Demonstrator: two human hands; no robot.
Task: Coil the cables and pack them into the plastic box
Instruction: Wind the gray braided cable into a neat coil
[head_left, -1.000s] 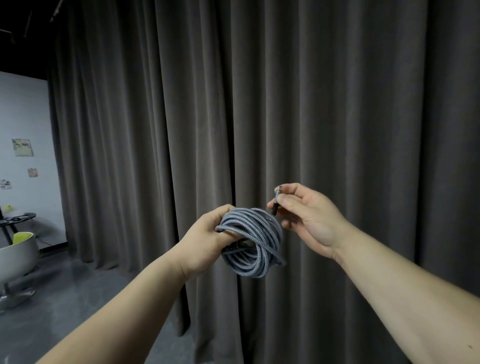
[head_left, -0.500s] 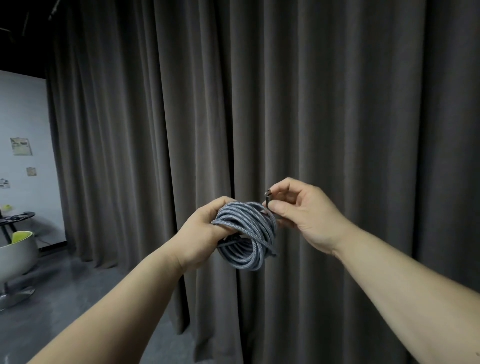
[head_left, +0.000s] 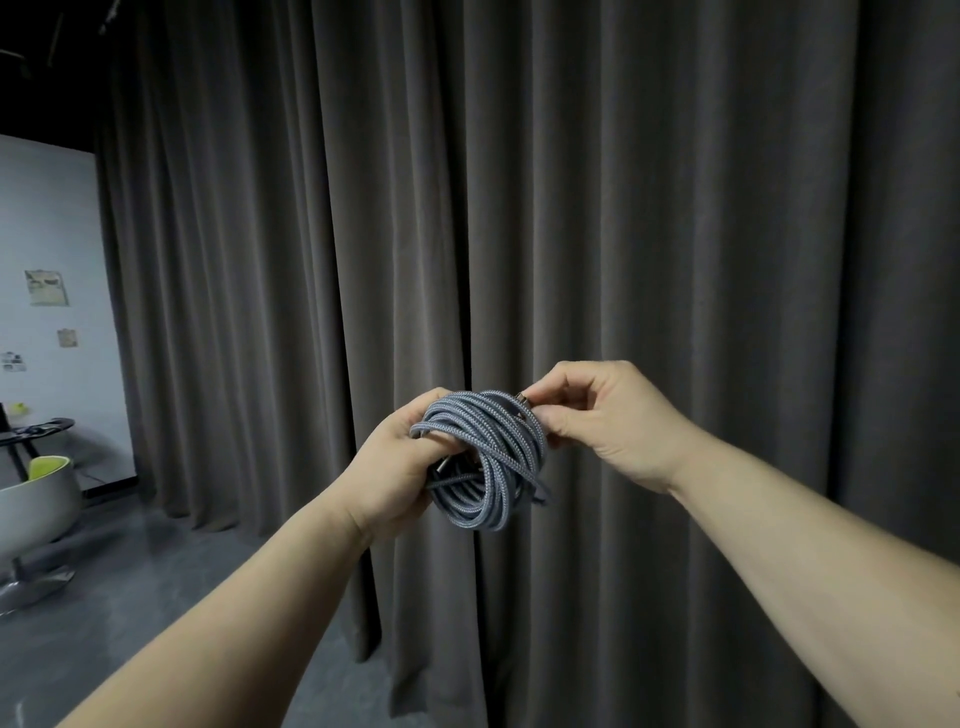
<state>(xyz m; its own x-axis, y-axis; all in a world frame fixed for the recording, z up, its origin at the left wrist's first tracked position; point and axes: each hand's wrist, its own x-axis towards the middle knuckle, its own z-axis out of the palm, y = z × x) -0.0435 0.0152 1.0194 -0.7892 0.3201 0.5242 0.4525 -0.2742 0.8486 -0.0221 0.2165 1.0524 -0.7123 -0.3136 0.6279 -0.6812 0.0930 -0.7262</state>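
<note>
Hanging behind, a grey curtain (head_left: 649, 208) meets dark floor (head_left: 130, 597).

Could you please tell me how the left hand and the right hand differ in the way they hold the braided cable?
The left hand wraps its fingers through the braided cable coil, bearing it; the right hand only pinches the connector end at the top. The left sits lower, the right higher. Both grip the same cable.

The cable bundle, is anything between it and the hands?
Nothing visible: the left hand grips the coiled cable bundle directly, and the right hand pinches its plug end. The plastic box is not in view.
</note>
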